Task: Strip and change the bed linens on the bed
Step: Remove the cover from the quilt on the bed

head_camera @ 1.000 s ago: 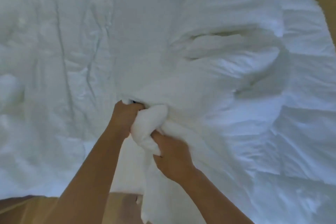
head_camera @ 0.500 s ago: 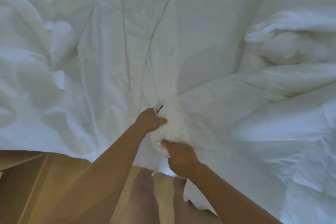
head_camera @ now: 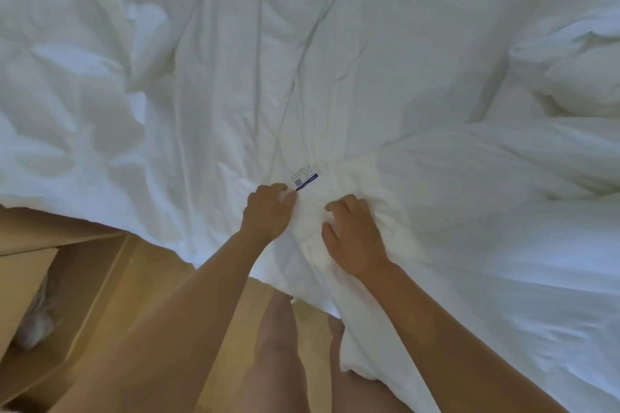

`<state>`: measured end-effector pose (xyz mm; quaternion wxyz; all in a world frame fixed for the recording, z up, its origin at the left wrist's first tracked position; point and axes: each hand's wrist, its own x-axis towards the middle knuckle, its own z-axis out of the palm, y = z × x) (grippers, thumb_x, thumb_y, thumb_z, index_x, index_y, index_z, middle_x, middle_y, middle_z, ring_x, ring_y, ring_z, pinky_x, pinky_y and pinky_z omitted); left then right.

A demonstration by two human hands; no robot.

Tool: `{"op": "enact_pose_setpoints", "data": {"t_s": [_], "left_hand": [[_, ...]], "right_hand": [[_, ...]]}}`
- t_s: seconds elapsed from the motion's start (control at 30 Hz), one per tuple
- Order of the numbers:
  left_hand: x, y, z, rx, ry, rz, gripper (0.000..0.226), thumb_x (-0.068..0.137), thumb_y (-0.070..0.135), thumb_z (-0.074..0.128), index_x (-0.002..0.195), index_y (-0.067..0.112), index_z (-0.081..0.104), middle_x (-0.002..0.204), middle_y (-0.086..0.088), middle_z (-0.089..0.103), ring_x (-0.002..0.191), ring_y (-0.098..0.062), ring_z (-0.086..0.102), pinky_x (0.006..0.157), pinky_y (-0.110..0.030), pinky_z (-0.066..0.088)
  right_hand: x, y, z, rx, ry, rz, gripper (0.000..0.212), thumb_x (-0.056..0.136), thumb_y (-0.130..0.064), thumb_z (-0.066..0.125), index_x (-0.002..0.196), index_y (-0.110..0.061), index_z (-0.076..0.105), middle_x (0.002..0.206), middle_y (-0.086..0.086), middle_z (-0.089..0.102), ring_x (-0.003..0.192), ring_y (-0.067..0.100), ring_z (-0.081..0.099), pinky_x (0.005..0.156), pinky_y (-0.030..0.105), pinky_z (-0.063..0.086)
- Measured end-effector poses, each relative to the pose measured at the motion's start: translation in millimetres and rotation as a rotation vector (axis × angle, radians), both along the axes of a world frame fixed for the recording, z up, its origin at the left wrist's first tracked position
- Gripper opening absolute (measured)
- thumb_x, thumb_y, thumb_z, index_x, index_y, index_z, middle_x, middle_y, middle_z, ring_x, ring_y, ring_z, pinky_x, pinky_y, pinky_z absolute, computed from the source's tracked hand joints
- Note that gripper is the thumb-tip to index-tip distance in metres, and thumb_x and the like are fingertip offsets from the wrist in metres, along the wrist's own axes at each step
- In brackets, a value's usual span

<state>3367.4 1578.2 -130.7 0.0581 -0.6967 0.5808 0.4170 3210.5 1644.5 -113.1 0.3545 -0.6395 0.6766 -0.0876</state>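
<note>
**While we grip the duvet (head_camera: 335, 84) at its edge**

As the head camera looks down, our left hand (head_camera: 269, 212) clenches a fold of white fabric just below the care label (head_camera: 305, 180). Our right hand (head_camera: 354, 240), just beside it, curls its fingers over the bunched cloth. Rumpled duvet fills the view, its edge overhanging the wooden floor (head_camera: 157, 278).

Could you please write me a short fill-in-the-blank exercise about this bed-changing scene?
1. The left hand and the right hand both grip the ___ bedding.
2. The small printed label lies just beyond the fingers of the ___ hand.
3. Below the bedding's edge, the floor looks ___.

Missing words: white; left; wooden.
</note>
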Motion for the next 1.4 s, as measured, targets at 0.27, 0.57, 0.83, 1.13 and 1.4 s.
{"op": "enact_pose_setpoints", "data": {"t_s": [0.27, 0.57, 0.83, 1.13, 1.4], "left_hand": [[-13.4, -10.8, -5.7, -0.018, 0.118, 0.011, 0.024, 0.089, 0.023, 0.057, 0.11, 0.014, 0.064, 0.104, -0.009, 0.064, 0.099, -0.029, 0.059, 0.08, -0.037, 0.049], [-33.0, -11.3, -44.4, -0.05, -0.096, -0.048, 0.067, 0.082, 0.054, 0.062, 0.135, 0.017, 0.045, 0.137, -0.006, 0.044, 0.13, -0.025, 0.036, 0.106, -0.035, 0.031], [-67.6, -22.5, -57.8, -0.158, -0.307, 0.134, 0.033, 0.087, 0.044, 0.056, 0.105, 0.016, 0.059, 0.117, -0.006, 0.049, 0.114, -0.027, 0.043, 0.083, -0.033, 0.033], [34.5, -48.0, -15.1, -0.266, 0.227, 1.186, 0.027, 0.095, 0.013, 0.049, 0.07, 0.016, 0.037, 0.079, -0.005, 0.046, 0.081, -0.022, 0.046, 0.07, -0.038, 0.043], [19.9, 6.2, 41.1, -0.339, 0.144, 0.37, 0.035, 0.095, 0.012, 0.049, 0.067, 0.022, 0.03, 0.057, 0.004, 0.037, 0.051, -0.012, 0.036, 0.051, -0.015, 0.034]], "right_hand": [[-2.1, -64.8, -28.9, 0.007, 0.16, 0.176, 0.051, 0.096, -0.034, 0.041, 0.141, -0.012, 0.034, 0.146, 0.01, 0.034, 0.138, 0.027, 0.022, 0.112, 0.041, 0.015], [-16.0, -15.4, -64.2, 0.289, 0.367, 0.446, 0.06, 0.092, -0.04, 0.033, 0.148, -0.031, 0.015, 0.152, 0.009, 0.016, 0.14, 0.027, 0.009, 0.111, 0.051, -0.002], [-15.8, -54.9, -54.9, 0.067, 0.248, 0.31, 0.031, 0.092, -0.026, 0.041, 0.117, -0.013, 0.054, 0.118, 0.005, 0.051, 0.106, 0.024, 0.048, 0.088, 0.037, 0.035], [-13.3, -39.7, -52.9, 0.163, 0.323, 0.433, 0.049, 0.084, -0.052, 0.052, 0.116, -0.015, 0.05, 0.116, 0.007, 0.049, 0.111, 0.027, 0.042, 0.092, 0.037, 0.028], [57.6, -113.4, 17.6, -0.008, -0.496, -0.241, 0.037, 0.088, -0.03, 0.054, 0.119, -0.009, 0.052, 0.109, -0.005, 0.049, 0.1, 0.011, 0.049, 0.083, 0.014, 0.037]]}}
